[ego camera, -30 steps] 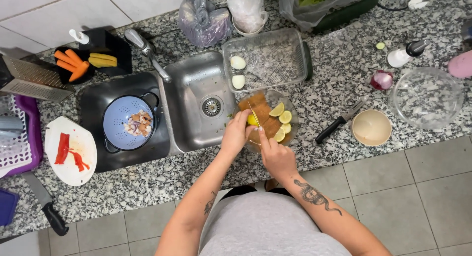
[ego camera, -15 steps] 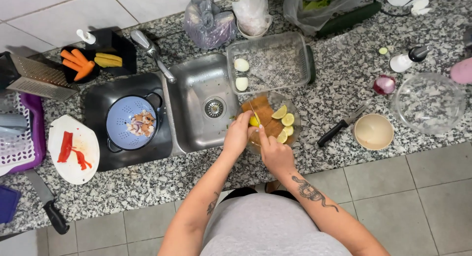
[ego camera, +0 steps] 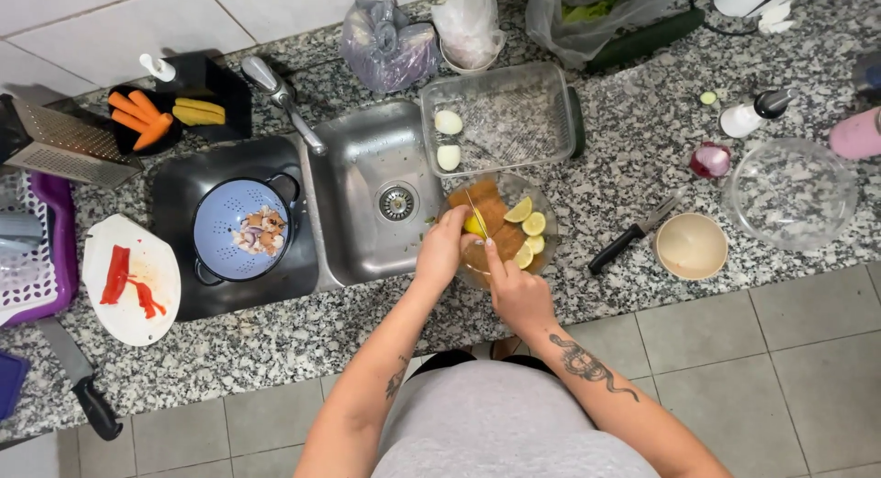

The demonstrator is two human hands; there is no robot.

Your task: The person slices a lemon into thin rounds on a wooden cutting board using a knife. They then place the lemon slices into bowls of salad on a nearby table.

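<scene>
My left hand [ego camera: 443, 249] pins a yellow-green citrus piece [ego camera: 474, 226] on a round brown cutting board [ego camera: 491, 201] beside the sink. My right hand [ego camera: 518, 290] grips a thin knife [ego camera: 472, 205] whose blade stands over that piece, with the forefinger laid along it. Three cut citrus slices [ego camera: 528, 228] lie on the board's right side. The knife's handle is hidden inside my right hand.
A steel sink [ego camera: 367, 198] lies left of the board, and a glass baking dish [ego camera: 541, 120] with two white halves lies behind it. A black-handled knife [ego camera: 629, 235], beige bowl [ego camera: 690, 246] and glass bowl [ego camera: 789, 194] sit to the right. A blue colander [ego camera: 220, 230] and white plate [ego camera: 138, 308] sit to the left.
Both hands stay at the board on the citrus piece. The view has shifted slightly; nothing was picked up or let go.
</scene>
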